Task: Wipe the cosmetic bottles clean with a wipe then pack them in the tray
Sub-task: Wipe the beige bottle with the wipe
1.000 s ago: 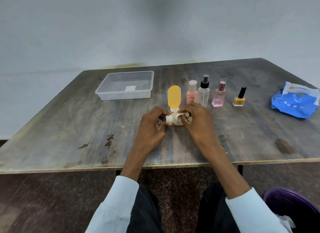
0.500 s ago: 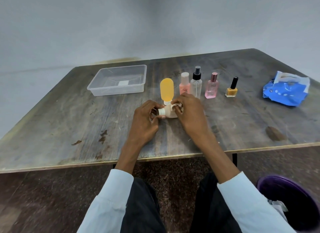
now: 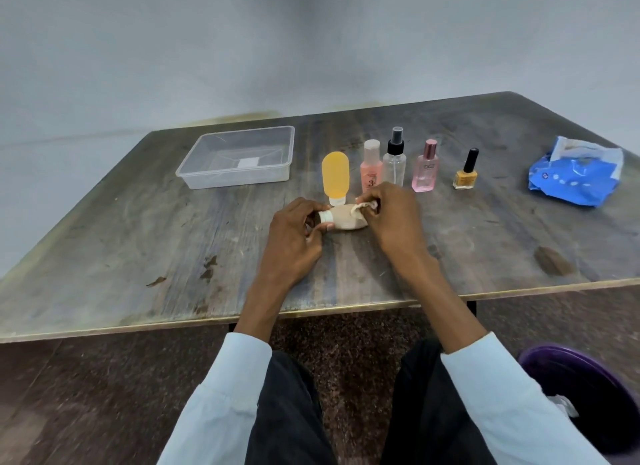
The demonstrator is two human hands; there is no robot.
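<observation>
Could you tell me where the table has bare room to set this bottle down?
Bare wood lies between the tray and the near edge, and between the nail polish and the wipes pack. The bottle row behind both hands is crowded.

Beige bottle (image 3: 344,219) lies sideways under wipe (image 3: 363,206); clear tray (image 3: 239,160) stands empty.

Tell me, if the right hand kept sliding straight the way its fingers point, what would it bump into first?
The right hand points leftward along the beige bottle it is wiping, so it would probably meet the left hand gripping the bottle's white cap. Depth is hard to judge here.
</observation>
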